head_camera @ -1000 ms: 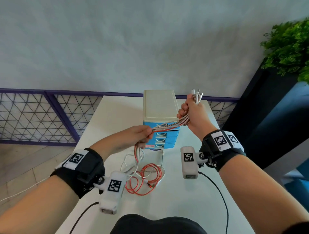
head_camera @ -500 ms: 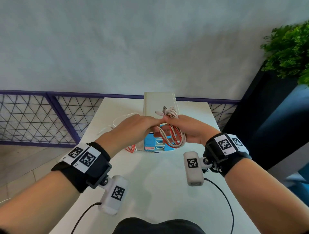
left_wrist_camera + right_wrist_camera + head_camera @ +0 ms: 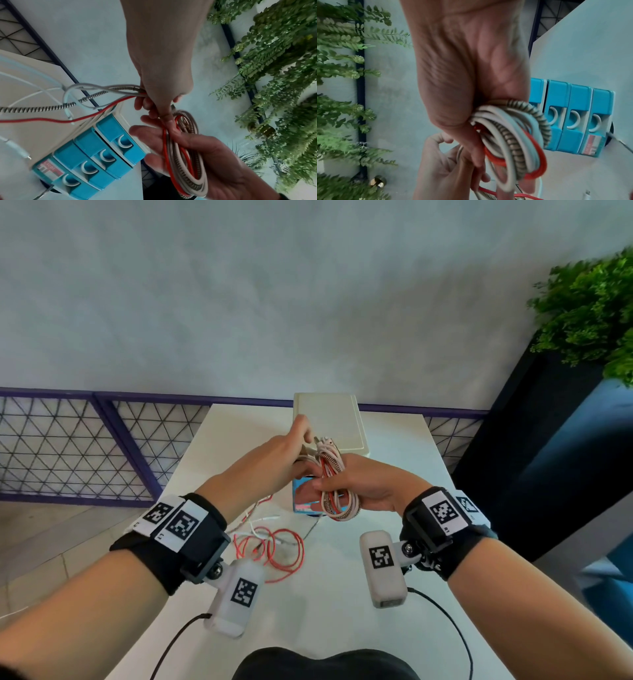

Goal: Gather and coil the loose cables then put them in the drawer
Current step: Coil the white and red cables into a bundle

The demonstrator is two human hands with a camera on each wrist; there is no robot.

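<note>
A coil of red, white and spiral-wrapped cables sits in my right hand, whose fingers curl around the loops. My left hand pinches the free strands just above the coil. From it the loose cable tails trail down onto the white table. The small drawer unit, cream on top with blue drawers, stands right behind both hands; its drawers look closed.
A purple mesh railing runs along the table's far and left sides. A dark planter with green foliage stands at the right. Black camera leads lie on the table near me.
My left hand has lifted up and forward with the strands, laying another loop toward the coil. The loose tails are back in view on the table. My right hand keeps its hold.
</note>
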